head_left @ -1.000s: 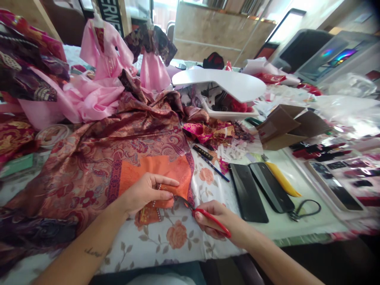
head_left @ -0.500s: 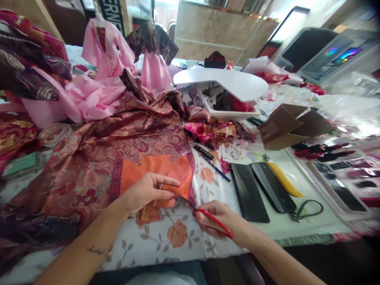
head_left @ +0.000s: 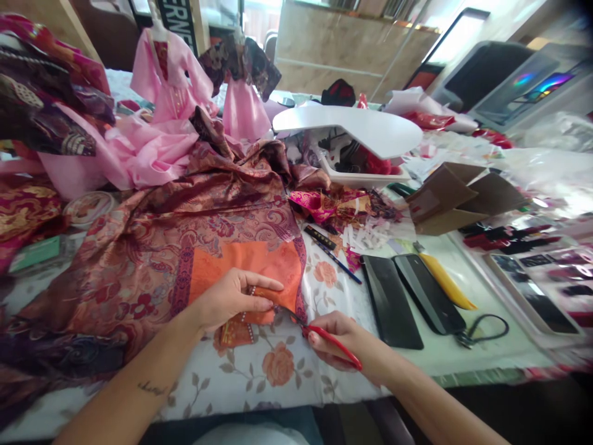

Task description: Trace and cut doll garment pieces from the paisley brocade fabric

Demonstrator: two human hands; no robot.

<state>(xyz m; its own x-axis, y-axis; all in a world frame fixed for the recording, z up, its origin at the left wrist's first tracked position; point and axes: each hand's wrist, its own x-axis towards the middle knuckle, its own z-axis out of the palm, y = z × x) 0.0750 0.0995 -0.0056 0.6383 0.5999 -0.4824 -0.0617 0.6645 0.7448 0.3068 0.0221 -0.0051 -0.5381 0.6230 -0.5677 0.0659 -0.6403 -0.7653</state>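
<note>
Flowered cloth (head_left: 277,363); right hand (head_left: 340,346) holds scissors (head_left: 332,343) (red-handled).

floral-covered table (head_left: 245,386), patterned brocade (head_left: 152,259), black case (head_left: 391,303), blue pencil (head_left: 343,266)

Less of the blades of the scissors (head_left: 334,346) is seen by the cloth (head_left: 278,264); the box (head_left: 440,194) is shown slightly farther right.

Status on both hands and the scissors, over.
Left hand pinching orange fabric. Right hand on red-handled scissors, blades at fabric edge. Patterned brocade spread beneath orange piece.
</note>
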